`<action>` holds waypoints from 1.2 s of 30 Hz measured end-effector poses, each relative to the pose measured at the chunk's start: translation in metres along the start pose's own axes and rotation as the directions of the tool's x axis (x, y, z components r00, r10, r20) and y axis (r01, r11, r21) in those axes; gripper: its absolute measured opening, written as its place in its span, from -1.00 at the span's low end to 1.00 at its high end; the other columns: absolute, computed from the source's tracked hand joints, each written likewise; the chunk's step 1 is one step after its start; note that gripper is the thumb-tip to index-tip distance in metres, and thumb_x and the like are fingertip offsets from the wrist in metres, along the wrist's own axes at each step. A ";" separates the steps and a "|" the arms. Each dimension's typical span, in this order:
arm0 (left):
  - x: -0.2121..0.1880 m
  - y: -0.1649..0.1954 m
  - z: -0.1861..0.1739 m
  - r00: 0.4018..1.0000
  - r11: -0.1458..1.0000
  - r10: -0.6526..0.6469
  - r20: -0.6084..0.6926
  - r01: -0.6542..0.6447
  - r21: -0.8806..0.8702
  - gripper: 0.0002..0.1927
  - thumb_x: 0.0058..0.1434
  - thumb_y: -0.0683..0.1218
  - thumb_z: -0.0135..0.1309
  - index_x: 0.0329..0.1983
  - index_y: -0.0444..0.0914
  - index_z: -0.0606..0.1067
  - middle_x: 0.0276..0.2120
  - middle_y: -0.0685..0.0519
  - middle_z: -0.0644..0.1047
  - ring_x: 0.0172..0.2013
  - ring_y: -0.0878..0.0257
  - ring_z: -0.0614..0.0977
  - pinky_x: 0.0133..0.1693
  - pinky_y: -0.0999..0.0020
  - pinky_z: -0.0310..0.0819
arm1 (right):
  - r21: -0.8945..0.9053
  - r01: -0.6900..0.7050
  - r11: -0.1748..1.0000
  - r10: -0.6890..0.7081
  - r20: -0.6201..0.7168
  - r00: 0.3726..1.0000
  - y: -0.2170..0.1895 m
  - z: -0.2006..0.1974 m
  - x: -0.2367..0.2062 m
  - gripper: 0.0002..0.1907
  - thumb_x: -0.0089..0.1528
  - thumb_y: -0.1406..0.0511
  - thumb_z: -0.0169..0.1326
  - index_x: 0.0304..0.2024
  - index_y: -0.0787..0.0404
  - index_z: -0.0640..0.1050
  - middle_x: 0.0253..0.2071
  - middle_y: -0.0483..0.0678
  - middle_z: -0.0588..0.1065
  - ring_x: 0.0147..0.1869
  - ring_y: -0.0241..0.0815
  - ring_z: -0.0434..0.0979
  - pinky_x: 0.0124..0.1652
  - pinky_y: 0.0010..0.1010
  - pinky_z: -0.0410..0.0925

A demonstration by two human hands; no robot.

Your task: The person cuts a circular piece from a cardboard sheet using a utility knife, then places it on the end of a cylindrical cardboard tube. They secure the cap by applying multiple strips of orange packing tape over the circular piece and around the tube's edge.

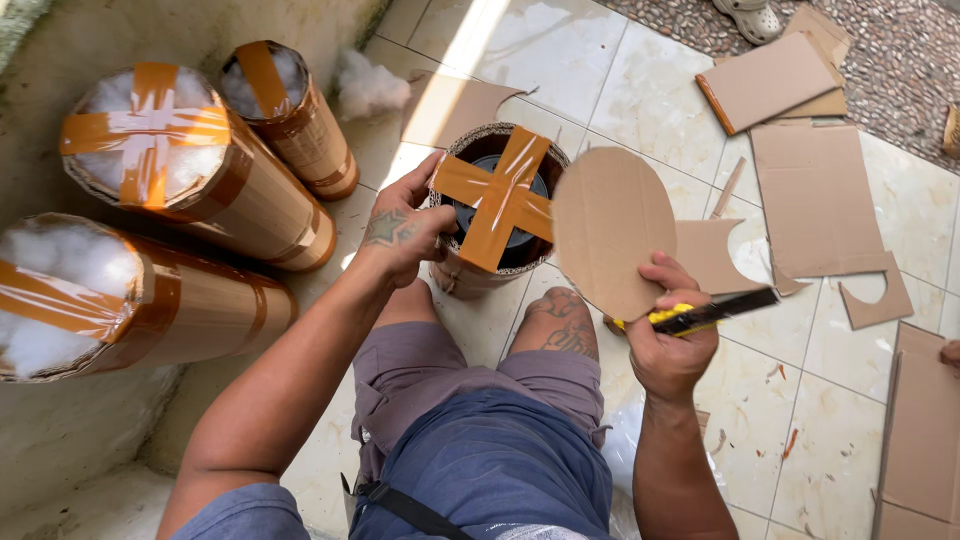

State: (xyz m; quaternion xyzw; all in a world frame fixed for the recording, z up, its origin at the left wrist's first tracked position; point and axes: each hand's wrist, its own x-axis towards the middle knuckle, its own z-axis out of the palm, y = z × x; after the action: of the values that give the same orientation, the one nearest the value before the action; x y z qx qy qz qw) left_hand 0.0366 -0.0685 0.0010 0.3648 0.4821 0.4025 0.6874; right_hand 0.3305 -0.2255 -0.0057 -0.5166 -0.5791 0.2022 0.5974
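Three big brown cardboard tubes stuffed with white fluff (pixel 190 165) lean at the left, taped with orange strips. The left hand (pixel 408 225) grips the rim of the open brown cardboard tube with an orange tape cross (pixel 497 200), which stands on the pale tiled floor (pixel 600 70) between the person's knees; its fingers are curled around the edge. I think the tube could tip over if that hand lets go. The right hand (pixel 668 340) holds two things at once, its fingers pinching the round brown cardboard cutout (pixel 612 228) and a yellow and black cutter knife (pixel 705 313). The cutout might slip, or the knife could nick the bare knee below. I cannot tell if the blade is out. The dark thing inside the tube is hard to make out, and the flat cardboard scraps (pixel 815 195) at the right are cut off.
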 end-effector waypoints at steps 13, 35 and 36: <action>-0.053 -0.104 0.012 0.976 0.969 0.177 0.131 -0.195 0.148 -0.14 0.23 -0.18 0.07 0.57 -0.29 -0.01 0.28 -0.15 0.49 0.27 0.13 0.50 0.29 0.38 0.25 | -0.134 -0.321 0.937 0.348 0.307 0.886 -0.021 0.028 -0.033 -0.83 0.30 0.52 0.08 -0.12 0.26 0.39 0.25 0.16 0.52 0.42 0.07 0.48 0.23 -0.34 0.37; -0.116 -0.158 0.013 0.826 0.791 0.563 0.033 -0.550 0.269 -0.47 0.48 -0.05 0.04 0.48 -0.20 0.29 0.47 -0.14 0.31 0.49 0.03 0.33 0.47 0.24 0.17 | -0.117 -0.142 0.983 0.173 0.318 0.932 0.000 0.000 -0.026 -0.62 0.21 0.36 0.41 -0.20 0.25 0.40 0.40 0.11 0.45 0.18 -0.31 0.49 0.14 -0.46 0.40; -0.117 -0.158 0.015 0.819 0.781 0.573 0.030 -0.558 0.280 -0.48 0.49 -0.06 0.03 0.47 -0.21 0.30 0.47 -0.15 0.31 0.49 0.03 0.32 0.47 0.24 0.17 | -0.152 -0.150 0.977 0.193 0.331 0.924 0.002 0.001 -0.025 -0.60 0.19 0.34 0.43 -0.22 0.25 0.40 0.42 0.10 0.44 0.15 -0.31 0.47 0.10 -0.46 0.39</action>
State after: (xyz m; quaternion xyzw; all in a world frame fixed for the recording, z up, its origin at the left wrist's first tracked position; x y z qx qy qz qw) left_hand 0.0579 -0.2408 -0.0928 0.5731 0.4209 0.5289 0.4634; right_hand 0.3241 -0.2449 -0.0196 -0.5581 -0.6386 0.3045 0.4337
